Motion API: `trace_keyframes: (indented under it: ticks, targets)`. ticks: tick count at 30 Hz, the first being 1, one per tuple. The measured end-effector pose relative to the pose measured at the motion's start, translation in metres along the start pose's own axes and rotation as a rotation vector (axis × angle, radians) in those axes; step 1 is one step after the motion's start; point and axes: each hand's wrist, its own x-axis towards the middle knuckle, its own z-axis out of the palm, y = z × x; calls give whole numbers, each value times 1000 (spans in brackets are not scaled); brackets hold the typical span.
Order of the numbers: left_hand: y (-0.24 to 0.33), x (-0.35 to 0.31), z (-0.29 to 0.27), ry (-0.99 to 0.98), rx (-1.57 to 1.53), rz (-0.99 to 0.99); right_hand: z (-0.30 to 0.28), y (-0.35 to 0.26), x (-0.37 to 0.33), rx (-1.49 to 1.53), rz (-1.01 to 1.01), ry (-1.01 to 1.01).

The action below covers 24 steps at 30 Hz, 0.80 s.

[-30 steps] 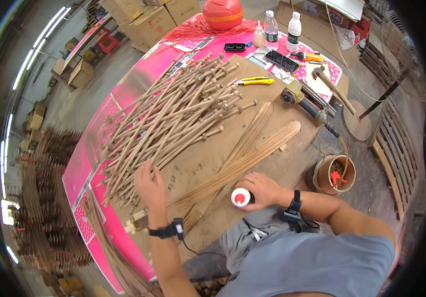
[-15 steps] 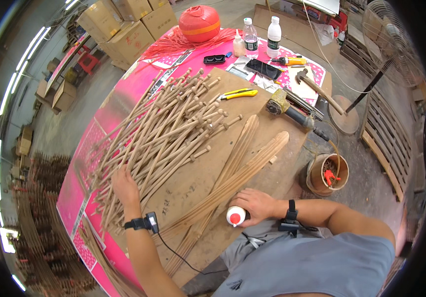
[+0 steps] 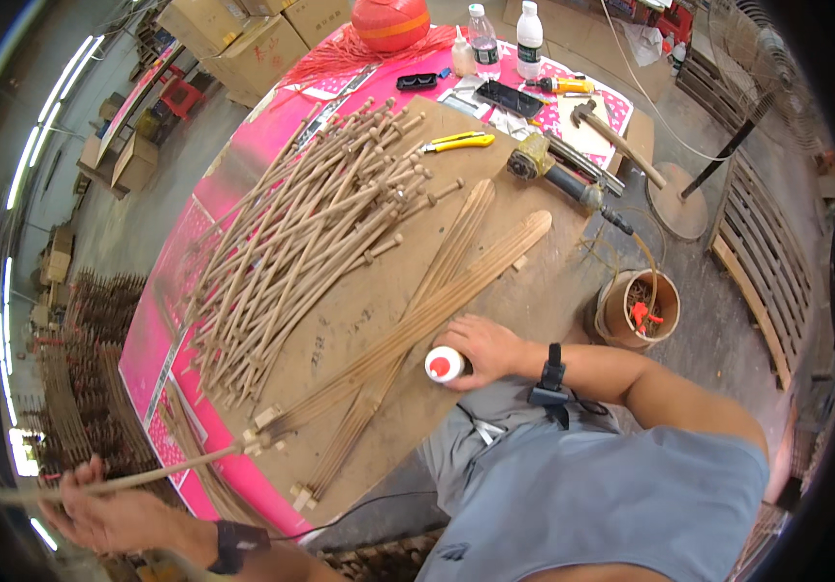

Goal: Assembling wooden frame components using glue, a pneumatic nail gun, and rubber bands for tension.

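There are two hands, one hammer, one phone.

Dark phone near white bottle; cardboard boxes farther left; upper right, blurred, probably fan.

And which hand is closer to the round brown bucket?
Right. Your right hand, around the white bottle, is left of the bucket; your left hand, holding a stick, is much farther away, at the picture's lower left.

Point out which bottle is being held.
The red-topped white bottle, gripped in the right hand; the three bottles beyond the smartphone stand upright, untouched.
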Motion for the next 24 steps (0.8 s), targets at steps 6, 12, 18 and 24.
trace_keyframes:
  ticks: [6,12,18,24]
  targets:
    - [-3,-66,-87,-95,523,-89,5,3,-4,5,-16,29]
    - [-22,-195,-117,-581,952,-222,3,0,-9,-29,-8,18]
    - [2,-250,-124,-1205,1171,-200,6,1,-7,0,18,-8]
    - [-27,-281,-134,-1230,832,-54,5,0,-6,-37,13,-9]
